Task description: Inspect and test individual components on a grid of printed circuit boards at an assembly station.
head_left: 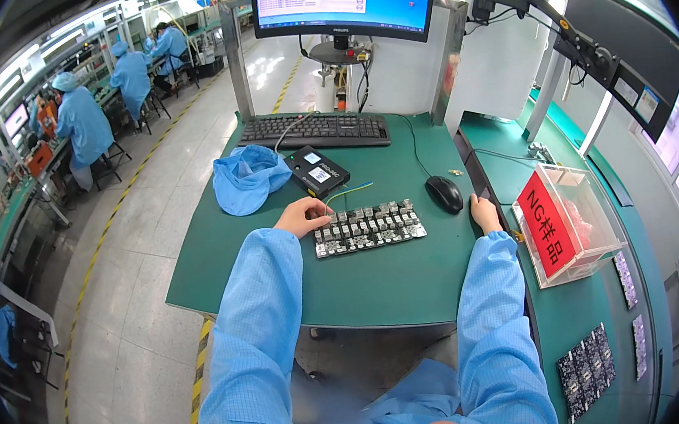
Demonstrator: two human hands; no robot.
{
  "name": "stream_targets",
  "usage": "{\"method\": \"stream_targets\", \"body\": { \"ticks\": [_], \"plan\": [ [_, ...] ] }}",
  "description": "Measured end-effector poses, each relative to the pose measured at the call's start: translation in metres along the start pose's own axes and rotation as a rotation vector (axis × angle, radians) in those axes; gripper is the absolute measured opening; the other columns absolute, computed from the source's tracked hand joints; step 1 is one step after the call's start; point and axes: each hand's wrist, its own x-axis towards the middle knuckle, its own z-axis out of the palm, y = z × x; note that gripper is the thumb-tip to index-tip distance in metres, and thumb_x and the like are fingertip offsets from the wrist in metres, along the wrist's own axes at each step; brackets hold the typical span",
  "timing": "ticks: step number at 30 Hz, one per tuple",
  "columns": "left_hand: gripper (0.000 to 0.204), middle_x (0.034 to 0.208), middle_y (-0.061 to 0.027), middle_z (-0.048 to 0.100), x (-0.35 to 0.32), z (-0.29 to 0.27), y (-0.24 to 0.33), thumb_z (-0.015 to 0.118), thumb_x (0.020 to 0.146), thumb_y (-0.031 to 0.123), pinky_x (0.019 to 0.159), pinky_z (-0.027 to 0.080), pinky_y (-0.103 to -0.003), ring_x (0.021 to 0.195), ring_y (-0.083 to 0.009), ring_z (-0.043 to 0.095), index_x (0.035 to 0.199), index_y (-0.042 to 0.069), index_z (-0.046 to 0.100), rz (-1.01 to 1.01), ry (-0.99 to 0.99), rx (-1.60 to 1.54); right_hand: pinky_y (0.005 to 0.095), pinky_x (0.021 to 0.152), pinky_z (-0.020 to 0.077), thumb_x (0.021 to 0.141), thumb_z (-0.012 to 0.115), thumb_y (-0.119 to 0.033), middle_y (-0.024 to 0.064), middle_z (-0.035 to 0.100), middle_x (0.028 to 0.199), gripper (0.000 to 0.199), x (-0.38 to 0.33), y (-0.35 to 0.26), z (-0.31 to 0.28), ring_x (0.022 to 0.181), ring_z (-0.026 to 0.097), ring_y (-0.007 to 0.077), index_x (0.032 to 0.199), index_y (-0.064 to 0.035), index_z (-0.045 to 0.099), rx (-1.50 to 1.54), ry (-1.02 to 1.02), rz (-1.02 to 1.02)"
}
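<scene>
**Circuit-board panel (370, 233) beside the left hand (302, 217)**

The panel lies in from the front edge of the worktop (232, 284). The left hand's fingers narrow together at its far left corner; whether they grip it or the thin wire (350, 190), I cannot tell. The right hand (484, 214) curls at the worktop's right edge, apart from the panel, its grip unclear.
</scene>
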Motion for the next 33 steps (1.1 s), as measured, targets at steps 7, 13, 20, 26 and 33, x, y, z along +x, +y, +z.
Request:
{"method": "stream_targets", "body": {
  "ticks": [7, 13, 20, 26, 33],
  "plan": [
    [0.022, 0.078, 0.0001, 0.059, 0.001, 0.001, 0.002, 0.073, 0.078, 0.018, 0.065, 0.044, -0.024, 0.070, -0.0081, 0.052, 0.096, 0.007, 0.068, 0.010, 0.016, -0.006, 0.0466, 0.091, 0.0431, 0.095, 0.034, -0.044, 0.0284, 0.062, 0.099, 0.058, 0.000, 0.000, 0.000, 0.100, 0.057, 0.0437, 0.095, 0.0041, 0.066, 0.006, 0.002, 0.008],
    [0.022, 0.078, 0.0000, 0.059, 0.001, 0.000, -0.003, 0.073, 0.078, 0.018, 0.065, 0.044, -0.024, 0.071, -0.0081, 0.052, 0.096, 0.007, 0.068, 0.008, 0.013, 0.002, 0.0467, 0.091, 0.0431, 0.095, 0.033, -0.044, 0.0303, 0.062, 0.098, 0.060, 0.000, -0.001, 0.001, 0.099, 0.058, 0.0442, 0.094, 0.0066, 0.066, 0.003, -0.008, 0.004],
    [0.022, 0.078, 0.0002, 0.059, 0.000, 0.001, 0.000, 0.073, 0.078, 0.018, 0.064, 0.044, -0.024, 0.071, -0.0076, 0.052, 0.096, 0.007, 0.067, 0.000, 0.011, -0.013, 0.0466, 0.091, 0.0435, 0.094, 0.035, -0.044, 0.0320, 0.061, 0.097, 0.060, 0.000, -0.001, 0.000, 0.099, 0.057, 0.0453, 0.092, 0.0075, 0.066, -0.006, -0.005, 0.019],
    [0.022, 0.078, -0.0001, 0.058, 0.000, 0.001, -0.002, 0.073, 0.078, 0.018, 0.063, 0.044, -0.024, 0.070, -0.0077, 0.052, 0.096, 0.006, 0.067, 0.029, 0.012, -0.008, 0.0477, 0.091, 0.0433, 0.094, 0.035, -0.043, 0.0326, 0.061, 0.096, 0.060, -0.001, -0.002, 0.000, 0.098, 0.058, 0.0458, 0.090, 0.0083, 0.065, -0.007, 0.007, -0.002],
    [0.022, 0.078, 0.0000, 0.059, 0.003, 0.000, 0.001, 0.073, 0.078, 0.017, 0.064, 0.044, -0.024, 0.070, -0.0079, 0.052, 0.096, 0.006, 0.067, 0.032, -0.005, -0.012, 0.0485, 0.089, 0.0447, 0.094, 0.036, -0.044, 0.0300, 0.061, 0.101, 0.057, 0.006, 0.007, 0.002, 0.100, 0.057, 0.0440, 0.095, 0.0053, 0.065, -0.044, -0.039, 0.015]
  ]
}}
